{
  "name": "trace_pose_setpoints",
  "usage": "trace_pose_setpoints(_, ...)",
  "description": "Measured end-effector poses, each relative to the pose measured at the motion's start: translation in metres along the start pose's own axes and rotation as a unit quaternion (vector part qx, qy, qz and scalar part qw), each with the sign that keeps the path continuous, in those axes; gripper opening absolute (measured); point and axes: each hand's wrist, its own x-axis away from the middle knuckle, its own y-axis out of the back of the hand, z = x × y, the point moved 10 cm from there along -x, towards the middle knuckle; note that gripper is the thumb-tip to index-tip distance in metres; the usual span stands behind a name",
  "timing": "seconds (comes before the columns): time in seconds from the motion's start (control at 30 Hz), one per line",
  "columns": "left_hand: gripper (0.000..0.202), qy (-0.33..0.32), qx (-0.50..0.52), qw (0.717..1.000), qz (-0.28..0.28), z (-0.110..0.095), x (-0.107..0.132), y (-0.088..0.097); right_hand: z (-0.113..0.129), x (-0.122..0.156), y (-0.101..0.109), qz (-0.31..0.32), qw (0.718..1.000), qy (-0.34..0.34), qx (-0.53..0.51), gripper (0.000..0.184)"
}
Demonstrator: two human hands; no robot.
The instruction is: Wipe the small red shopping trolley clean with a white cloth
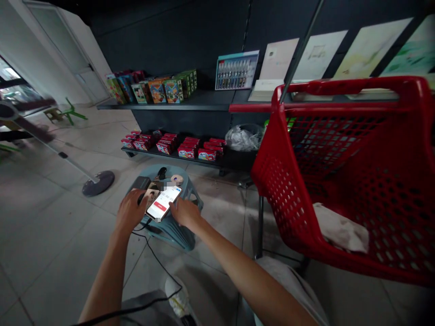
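Note:
A smartphone (164, 202) with a white and red screen lies tilted on top of a teal plastic stool (176, 235). My left hand (130, 210) is at the phone's left edge, its fingers beside a black device (141, 183). Whether it grips either one I cannot tell. My right hand (183, 213) is at the phone's lower right, one fingertip touching the edge of the screen. A black cable (159, 267) runs from under my left hand down towards the floor. A small round tan item (176, 179) and a dark item (162, 172) sit on the stool beyond the phone.
A red mesh shopping cart (326, 181) with a pale cloth (341, 228) stands to my right. Ahead, a black shelf unit (173, 154) holds several boxed toys and a white plastic bag (244, 138). A floor-standing pole with a round base (98, 183) stands left on the tiled floor.

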Motion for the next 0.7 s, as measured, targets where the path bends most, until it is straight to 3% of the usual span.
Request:
trace_pose_setpoints(0.23, 0.056, -0.008, -0.020, 0.997, 0.076, -0.022, 0.027, -0.012, -0.009, 0.013, -0.008, -0.005, 1.000, 0.031, 0.000, 0.036)
trace_pose_setpoints(0.3, 0.060, -0.013, -0.007, 0.997, 0.075, -0.024, 0.031, -0.009, -0.010, 0.016, -0.010, -0.001, 0.999, 0.040, -0.008, 0.033)
trace_pose_setpoints(0.37, 0.060, -0.006, 0.018, 0.999, 0.046, -0.022, 0.035, 0.006, -0.013, 0.018, -0.014, 0.009, 0.999, 0.048, -0.008, 0.031)
trace_pose_setpoints(0.47, 0.056, 0.015, 0.076, 0.996, -0.041, -0.014, 0.052, 0.044, -0.020, 0.024, -0.020, 0.025, 0.998, 0.055, 0.006, 0.031)
trace_pose_setpoints(0.57, 0.055, 0.072, 0.171, 0.971, -0.148, 0.005, 0.103, 0.083, -0.025, 0.040, -0.017, 0.036, 0.996, 0.073, 0.032, 0.032)
trace_pose_setpoints(0.7, 0.052, 0.157, 0.190, 0.948, -0.202, 0.025, 0.219, 0.096, -0.030, 0.079, 0.007, 0.032, 0.991, 0.119, 0.052, 0.027)
